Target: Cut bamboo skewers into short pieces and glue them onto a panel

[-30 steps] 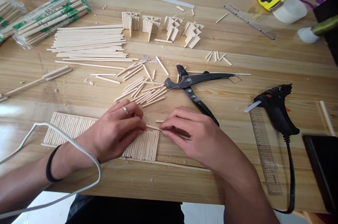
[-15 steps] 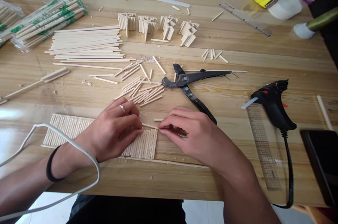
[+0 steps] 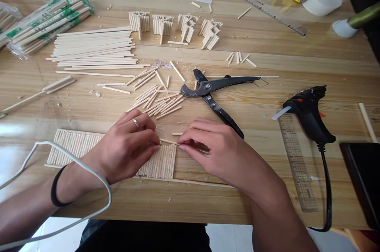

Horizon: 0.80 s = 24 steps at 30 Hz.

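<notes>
Near the front edge of the pale wood-grain table [image 3: 142, 206], both hands are busy at a flat ribbed panel of pale wooden sticks set side by side [image 3: 160, 163]. Left hand [image 3: 127, 145] lies over the panel, fingertips bunched at its far edge. Right hand [image 3: 210, 145] is just past the panel's right end, thumb and finger pinching a thin, round, pale wooden stick [image 3: 169, 141]. Stick runs between the two hands along the far edge; whether the left fingers grip it or only touch it, cannot tell.

Change over the last second: slight. View has drifted a little; hands, stick and panel keep their places relative to one another. My reading: a holding or lining-up spell, stick not yet released. Black metal cutters [image 3: 209, 86] and black glue gun [image 3: 310, 113] lie unmoved, well clear of both hands.
</notes>
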### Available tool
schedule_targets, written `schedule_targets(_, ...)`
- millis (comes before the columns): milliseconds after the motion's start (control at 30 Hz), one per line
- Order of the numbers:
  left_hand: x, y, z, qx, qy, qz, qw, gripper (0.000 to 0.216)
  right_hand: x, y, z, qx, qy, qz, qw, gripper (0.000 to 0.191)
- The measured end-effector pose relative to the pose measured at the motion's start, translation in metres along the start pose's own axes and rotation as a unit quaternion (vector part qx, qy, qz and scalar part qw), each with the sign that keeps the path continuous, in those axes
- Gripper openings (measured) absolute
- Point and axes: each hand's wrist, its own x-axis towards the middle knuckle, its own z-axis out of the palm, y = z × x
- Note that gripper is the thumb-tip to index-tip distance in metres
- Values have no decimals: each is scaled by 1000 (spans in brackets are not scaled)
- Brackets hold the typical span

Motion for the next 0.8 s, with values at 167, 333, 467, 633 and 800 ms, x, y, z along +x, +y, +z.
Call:
schedule_targets(167,-1,0,0,5,2,10,1000,11,-1,1,0,2,-2,4,1000,13)
schedule_targets(333,-1,0,0,9,8,20,1000,9,-1,1,0,2,-2,3,1000,14)
schedule_targets(467,-1,1,0,9,20,17,1000,10,0,1,0,2,-1,-1,1000,16)
schedule_targets(633,-1,1,0,24,10,21,999,12,0,0,0,2,-1,-2,1000,16)
schedule_targets(800,-1,0,0,30,11,28,999,10,0,1,-1,-2,3,-7,1000,18)
